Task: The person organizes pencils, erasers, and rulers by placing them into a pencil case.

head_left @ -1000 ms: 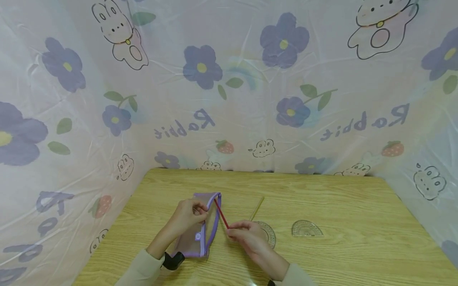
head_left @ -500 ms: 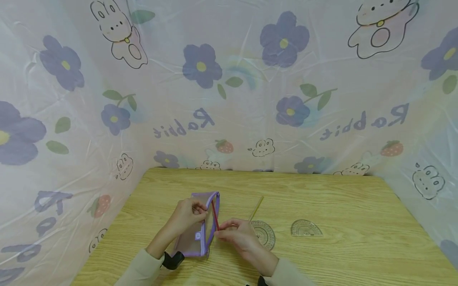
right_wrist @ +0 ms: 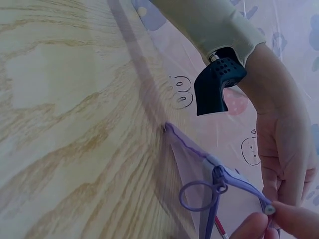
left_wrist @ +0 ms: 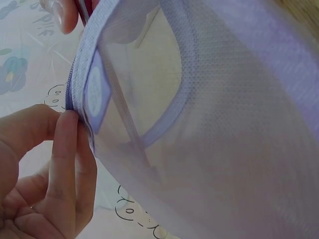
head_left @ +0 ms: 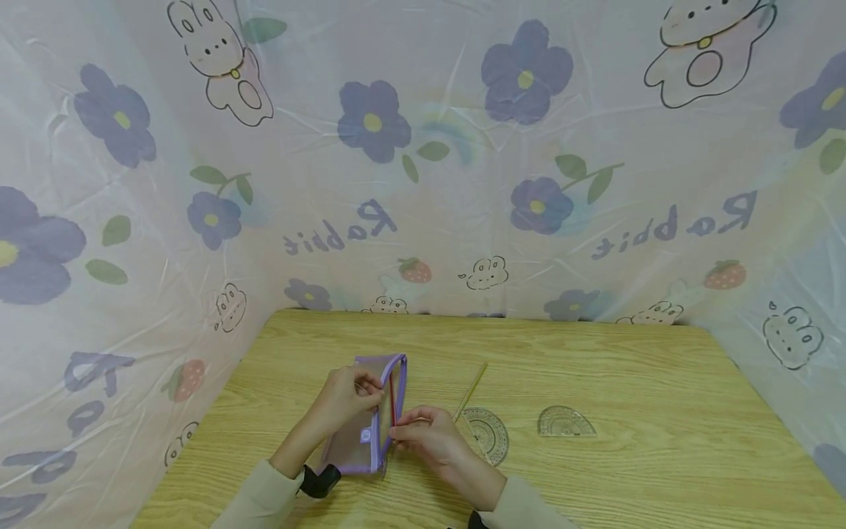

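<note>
A purple-edged mesh pencil pouch [head_left: 350, 441] lies at the left of the table, its zipped mouth spread apart. My left hand [head_left: 350, 393] pinches one zip edge of it; in the left wrist view, the fingertips [left_wrist: 67, 124] sit right at the zip teeth. My right hand [head_left: 429, 437] holds a red pencil [head_left: 393, 397] near its end at the pouch mouth. Most of the pencil's length lies inside, showing dimly through the mesh [left_wrist: 224, 149] in the left wrist view. A purple zip-pull ring [right_wrist: 199, 195] hangs at the pouch's end in the right wrist view.
Right of my right hand lies a round clear protractor [head_left: 492, 433], partly behind the hand. Beside it is a yellow pencil [head_left: 472, 386]. A half-circle protractor [head_left: 566, 422] lies farther right. Patterned curtain [head_left: 449, 184] surrounds the wooden table [head_left: 628, 382].
My right hand has moved left to the pouch mouth, and the red pencil has gone from slanting outside the opening to lying mostly inside. My left hand keeps its pinch on the zip edge.
</note>
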{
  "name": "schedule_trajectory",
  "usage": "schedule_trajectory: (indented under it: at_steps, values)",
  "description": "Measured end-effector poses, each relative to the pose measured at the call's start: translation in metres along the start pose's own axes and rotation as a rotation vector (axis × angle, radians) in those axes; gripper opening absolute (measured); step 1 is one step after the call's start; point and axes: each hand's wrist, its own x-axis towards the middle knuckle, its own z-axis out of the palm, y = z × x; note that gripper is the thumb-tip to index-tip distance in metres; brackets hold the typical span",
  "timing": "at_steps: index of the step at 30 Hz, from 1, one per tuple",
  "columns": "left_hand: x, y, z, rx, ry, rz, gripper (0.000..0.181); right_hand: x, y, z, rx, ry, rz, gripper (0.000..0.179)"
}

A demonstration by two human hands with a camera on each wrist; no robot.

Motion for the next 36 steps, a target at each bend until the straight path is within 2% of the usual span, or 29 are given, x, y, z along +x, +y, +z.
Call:
schedule_trajectory:
  at_steps: [5,15,28,36]
  values:
    - [-0.001,0.002,-0.001,0.021,0.0,0.01,0.004,0.0,0.0,0.001,0.01,-0.001,0.012,0.007]
    - [-0.002,0.002,-0.003,0.066,0.018,0.034,0.004,0.0,0.0,0.005,0.0,0.017,0.025,0.014]
    - [-0.002,0.005,-0.003,0.031,0.011,0.001,0.004,0.004,0.008,0.007,-0.083,0.012,-0.031,0.021]
    - [-0.002,0.004,-0.004,0.061,0.02,0.008,0.005,0.006,0.01,0.01,-0.152,0.027,-0.055,0.022]
